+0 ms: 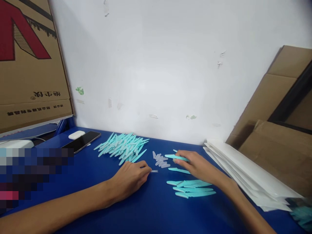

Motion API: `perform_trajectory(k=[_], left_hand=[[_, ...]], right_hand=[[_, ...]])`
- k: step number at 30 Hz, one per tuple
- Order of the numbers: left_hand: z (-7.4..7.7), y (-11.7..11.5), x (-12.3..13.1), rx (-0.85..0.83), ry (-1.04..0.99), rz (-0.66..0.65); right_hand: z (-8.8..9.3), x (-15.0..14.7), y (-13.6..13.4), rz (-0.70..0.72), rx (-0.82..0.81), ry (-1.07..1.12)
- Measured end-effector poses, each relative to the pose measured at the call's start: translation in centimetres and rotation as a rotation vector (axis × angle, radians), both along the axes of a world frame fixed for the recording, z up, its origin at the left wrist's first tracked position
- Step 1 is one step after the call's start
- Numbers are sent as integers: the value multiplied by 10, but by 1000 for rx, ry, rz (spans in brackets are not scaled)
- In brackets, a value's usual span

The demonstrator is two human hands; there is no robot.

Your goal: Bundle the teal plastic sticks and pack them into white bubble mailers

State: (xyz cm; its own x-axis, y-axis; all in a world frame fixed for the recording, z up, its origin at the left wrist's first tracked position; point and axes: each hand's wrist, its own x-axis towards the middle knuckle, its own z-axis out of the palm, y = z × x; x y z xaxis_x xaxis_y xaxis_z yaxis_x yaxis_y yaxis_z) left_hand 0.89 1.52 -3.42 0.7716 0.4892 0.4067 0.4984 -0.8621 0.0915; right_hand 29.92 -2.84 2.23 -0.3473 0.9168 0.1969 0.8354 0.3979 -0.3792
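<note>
Behind a blue table (146,211) a scuffed white wall (158,65) is rising, and with a big turquoise heap of slim razor-like pieces (122,148) lying on the left and only a small group (195,184) resting in near-parallel lines on the right, I'm judging that most of the work is remaining. The right hand (193,162) is pinching one turquoise piece (170,156) just beside a cluster of translucent slips (161,161), its long axis running roughly side to side and its free end pointing left. Nearby, the left hand's (131,177) fingertips are meeting at a single clear slip (154,171), also lying sideways, though I cannot tell whether that grip is closing on it.
</note>
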Motion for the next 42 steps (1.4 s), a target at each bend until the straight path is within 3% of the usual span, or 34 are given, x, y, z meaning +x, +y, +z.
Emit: perform_trajectory(k=[4, 11, 20, 29, 42], left_hand=[[-1, 1, 1, 31, 80, 46], [-1, 0, 2, -50, -74, 44], [-1, -5, 2, -60, -222, -49], [5, -5, 3, -130, -292, -15], [-4, 1, 0, -27, -433, -223]], right_hand=[[-4, -8, -1, 40, -30, -27], [-6, -18, -5, 82, -40, -52], [-2, -35, -13, 128, -10, -84], [2, -23, -9, 39, 7, -76], [-7, -49, -14, 139, 86, -164]])
